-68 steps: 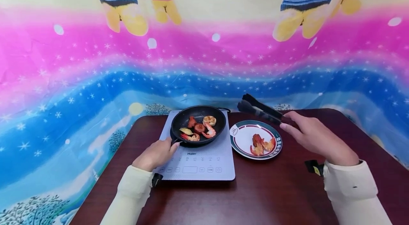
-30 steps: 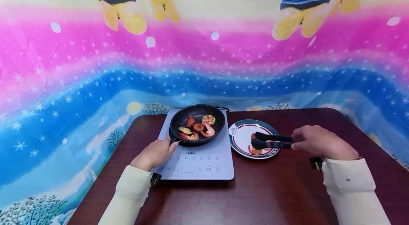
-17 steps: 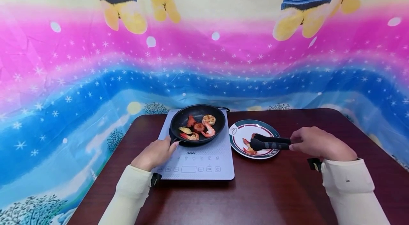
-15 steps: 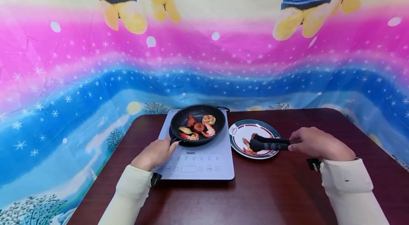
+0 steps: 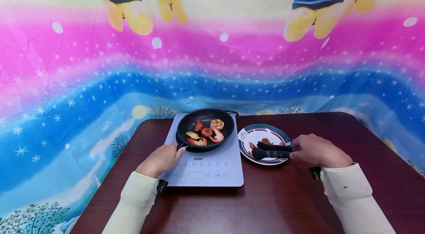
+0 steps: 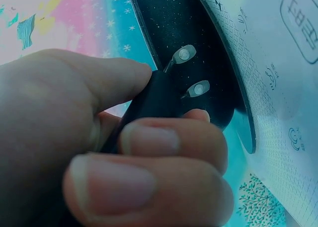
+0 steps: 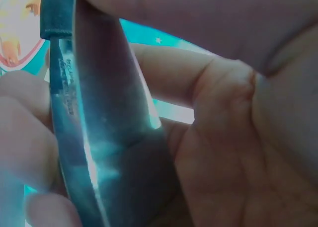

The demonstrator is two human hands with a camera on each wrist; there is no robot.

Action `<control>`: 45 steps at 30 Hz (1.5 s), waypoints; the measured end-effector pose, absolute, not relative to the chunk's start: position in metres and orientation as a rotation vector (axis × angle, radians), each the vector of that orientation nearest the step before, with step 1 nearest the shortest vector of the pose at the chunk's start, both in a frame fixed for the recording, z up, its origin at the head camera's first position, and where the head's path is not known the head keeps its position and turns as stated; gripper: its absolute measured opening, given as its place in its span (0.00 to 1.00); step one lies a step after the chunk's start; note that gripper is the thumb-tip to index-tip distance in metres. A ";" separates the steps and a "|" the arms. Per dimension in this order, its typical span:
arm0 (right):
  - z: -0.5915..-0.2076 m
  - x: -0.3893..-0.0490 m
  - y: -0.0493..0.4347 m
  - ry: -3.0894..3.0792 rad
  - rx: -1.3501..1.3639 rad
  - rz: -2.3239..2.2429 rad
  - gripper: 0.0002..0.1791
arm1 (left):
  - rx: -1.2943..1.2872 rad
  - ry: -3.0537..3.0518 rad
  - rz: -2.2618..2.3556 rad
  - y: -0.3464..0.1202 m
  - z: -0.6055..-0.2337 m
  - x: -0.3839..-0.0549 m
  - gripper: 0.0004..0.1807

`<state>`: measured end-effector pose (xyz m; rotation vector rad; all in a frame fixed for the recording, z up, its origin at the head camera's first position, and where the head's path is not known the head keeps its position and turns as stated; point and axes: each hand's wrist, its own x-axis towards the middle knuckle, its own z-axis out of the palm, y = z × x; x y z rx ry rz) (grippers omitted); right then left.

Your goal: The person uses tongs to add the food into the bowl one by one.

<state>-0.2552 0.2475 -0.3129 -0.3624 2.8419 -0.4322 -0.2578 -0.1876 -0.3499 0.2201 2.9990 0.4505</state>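
Observation:
My left hand (image 5: 161,160) grips the handle of a black frying pan (image 5: 204,116); in the left wrist view, the fingers curl round the black handle (image 6: 154,95). The pan holds shrimp (image 5: 217,135), a browned cut garlic head (image 5: 217,124), a reddish round slice (image 5: 206,132) and other pieces. My right hand (image 5: 320,150) holds black-tipped tongs (image 5: 275,154), whose metal arms (image 7: 109,98) fill the right wrist view. The tips are low over a plate (image 5: 262,127), partly covering shrimp and a reddish piece (image 5: 265,141). Whether the tips pinch food, I cannot tell.
Beneath the pan is a white Haier induction cooker (image 5: 199,167), left of the plate on a dark wooden table (image 5: 272,197). A printed cloth (image 5: 229,60) with bears and snowflakes hangs behind the table. The pan's small far handle (image 5: 232,112) points back right.
My right hand lowered the tongs from above the plate onto the food, then slid them left and nearer. Food on the plate shifted left. My left hand stayed on the pan handle.

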 end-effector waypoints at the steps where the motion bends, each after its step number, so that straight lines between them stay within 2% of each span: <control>1: -0.314 -0.256 0.246 2.845 -0.358 -0.426 0.13 | 0.219 2.999 0.450 -0.188 -0.350 -0.258 0.31; 15: -0.326 -0.262 0.231 2.899 -0.387 -0.435 0.13 | 0.200 2.999 0.436 -0.186 -0.350 -0.258 0.32; 27: -0.336 -0.270 0.224 2.908 -0.415 -0.346 0.22 | 0.206 2.995 0.443 -0.186 -0.350 -0.258 0.32; 45: -0.340 -0.276 0.224 3.037 -0.411 -0.315 0.19 | 0.212 2.994 0.453 -0.187 -0.351 -0.259 0.30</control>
